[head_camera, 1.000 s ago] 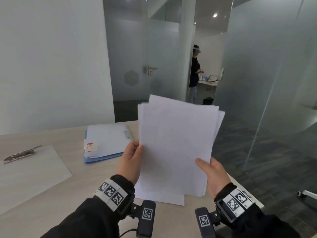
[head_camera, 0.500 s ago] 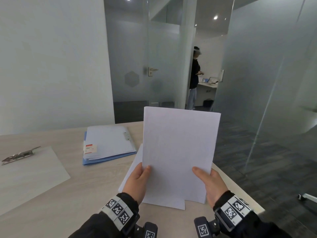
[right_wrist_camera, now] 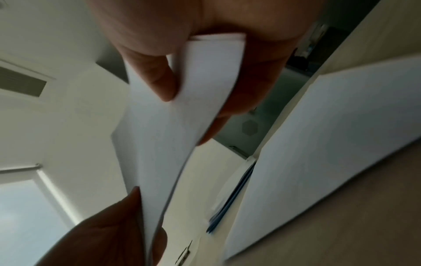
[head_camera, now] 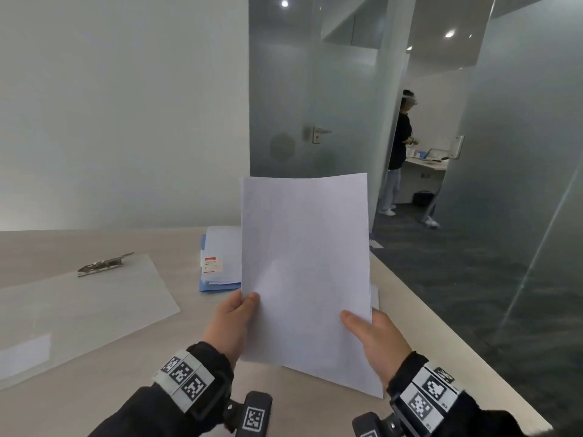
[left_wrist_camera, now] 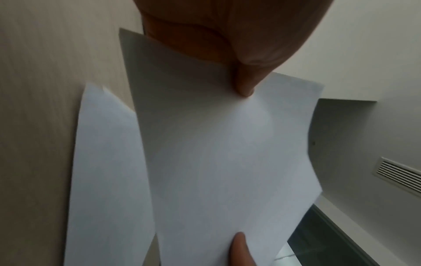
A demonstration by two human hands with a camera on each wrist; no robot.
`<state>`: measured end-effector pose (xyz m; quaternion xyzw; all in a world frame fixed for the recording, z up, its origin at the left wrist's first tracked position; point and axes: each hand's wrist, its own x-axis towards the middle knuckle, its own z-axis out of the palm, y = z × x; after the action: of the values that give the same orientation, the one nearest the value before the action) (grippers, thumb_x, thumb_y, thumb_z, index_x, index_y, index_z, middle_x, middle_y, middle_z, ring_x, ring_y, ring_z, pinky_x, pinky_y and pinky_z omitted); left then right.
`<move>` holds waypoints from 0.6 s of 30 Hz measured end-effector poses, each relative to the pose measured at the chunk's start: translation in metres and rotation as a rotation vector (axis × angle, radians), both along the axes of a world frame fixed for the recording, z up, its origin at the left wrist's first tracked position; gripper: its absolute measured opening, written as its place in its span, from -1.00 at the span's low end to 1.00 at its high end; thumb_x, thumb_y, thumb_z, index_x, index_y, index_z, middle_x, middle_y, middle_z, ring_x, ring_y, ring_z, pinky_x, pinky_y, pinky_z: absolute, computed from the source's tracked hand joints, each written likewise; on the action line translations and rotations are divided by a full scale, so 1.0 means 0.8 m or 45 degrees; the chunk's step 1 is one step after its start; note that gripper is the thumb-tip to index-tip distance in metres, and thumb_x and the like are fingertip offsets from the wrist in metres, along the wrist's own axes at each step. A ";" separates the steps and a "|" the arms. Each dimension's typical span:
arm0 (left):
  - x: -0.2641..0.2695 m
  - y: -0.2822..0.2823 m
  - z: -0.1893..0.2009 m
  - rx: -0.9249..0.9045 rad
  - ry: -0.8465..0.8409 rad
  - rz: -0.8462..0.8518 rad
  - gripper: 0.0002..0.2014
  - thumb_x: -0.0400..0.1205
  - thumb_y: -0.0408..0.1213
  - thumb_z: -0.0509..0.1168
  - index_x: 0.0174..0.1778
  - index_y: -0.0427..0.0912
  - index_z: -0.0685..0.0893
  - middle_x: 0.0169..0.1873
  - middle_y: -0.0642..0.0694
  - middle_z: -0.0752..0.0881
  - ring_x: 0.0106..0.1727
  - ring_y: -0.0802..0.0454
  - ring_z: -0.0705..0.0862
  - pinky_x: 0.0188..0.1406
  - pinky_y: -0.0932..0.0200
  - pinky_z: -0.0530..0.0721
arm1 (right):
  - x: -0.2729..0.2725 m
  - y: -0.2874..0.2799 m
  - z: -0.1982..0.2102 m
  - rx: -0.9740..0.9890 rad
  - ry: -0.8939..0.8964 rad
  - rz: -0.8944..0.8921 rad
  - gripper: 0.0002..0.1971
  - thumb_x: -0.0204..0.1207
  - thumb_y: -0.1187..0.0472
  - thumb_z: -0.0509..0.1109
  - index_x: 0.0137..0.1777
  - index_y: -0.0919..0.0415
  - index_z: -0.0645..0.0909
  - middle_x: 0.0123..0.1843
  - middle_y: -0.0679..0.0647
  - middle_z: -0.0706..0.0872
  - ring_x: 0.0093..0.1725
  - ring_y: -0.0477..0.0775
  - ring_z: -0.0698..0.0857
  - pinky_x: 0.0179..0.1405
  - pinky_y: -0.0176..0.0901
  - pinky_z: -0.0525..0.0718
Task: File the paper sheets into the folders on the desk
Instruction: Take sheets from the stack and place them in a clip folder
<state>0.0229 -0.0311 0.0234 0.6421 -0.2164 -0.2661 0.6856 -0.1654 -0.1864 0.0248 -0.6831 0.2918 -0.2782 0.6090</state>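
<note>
Paper sheets, a neat white stack (head_camera: 304, 272), stand almost upright in the air above the pale wooden desk (head_camera: 132, 370), close to the person's chest. Both hands hold the stack low down, one on each side. That way the pages stay lined up and do not flop over.

The left hand (head_camera: 228, 323) pinches the left edge, with the thumb in front and the fingers tucked behind. The right hand (head_camera: 377, 337) pinches the right edge near the bottom corner in the same way. In the right wrist view the stack (right_wrist_camera: 166, 136) bends a little between thumb and fingers, so it looks thin and soft.

One more white sheet (left_wrist_camera: 107, 180) lies flat on the desk, under the held stack.

A blue folder with a clear cover and a small red and white label (head_camera: 217, 263) lies on the desk just behind the stack. A clear plastic folder with a metal clip (head_camera: 79, 307) lies further left, well apart from it. Both are within reach, so I think the stack is being squared up before it goes into one of them. Nothing from this stack is filed yet.
</note>
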 end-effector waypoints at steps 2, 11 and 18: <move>0.018 0.028 0.005 0.053 0.110 -0.047 -0.77 0.74 -0.20 0.18 0.11 -0.14 0.73 0.05 -0.19 0.83 0.11 -0.23 0.77 0.08 -0.13 0.72 | 0.023 0.013 -0.003 -0.041 0.037 0.047 -0.83 0.67 0.15 0.32 0.10 0.00 0.74 0.06 -0.10 0.87 0.11 -0.08 0.80 0.19 -0.13 0.69; 0.172 0.183 0.020 0.771 -0.239 0.384 -0.62 0.72 -0.23 0.20 0.42 -0.33 0.58 0.46 -0.25 0.56 0.49 -0.19 0.49 0.36 0.15 0.38 | 0.103 0.055 -0.018 0.114 0.041 0.175 -0.84 0.66 0.31 0.33 0.06 0.15 0.76 -0.05 -0.04 0.90 -0.05 -0.05 0.86 0.00 -0.12 0.71; 0.207 0.260 0.000 1.258 -0.408 0.267 -0.53 0.80 -0.27 -0.01 0.67 -0.19 0.18 0.69 -0.18 0.17 0.69 -0.10 0.18 0.53 0.23 0.28 | 0.148 0.092 -0.019 0.179 0.018 0.267 -0.83 0.65 0.32 0.32 0.10 0.22 0.75 -0.04 0.11 0.90 -0.04 0.17 0.86 -0.03 0.03 0.74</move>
<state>0.1886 0.1770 0.0230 0.9395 -0.1017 -0.1650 0.2826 -0.0473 -0.1129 0.0097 -0.6673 0.2417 -0.1870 0.6792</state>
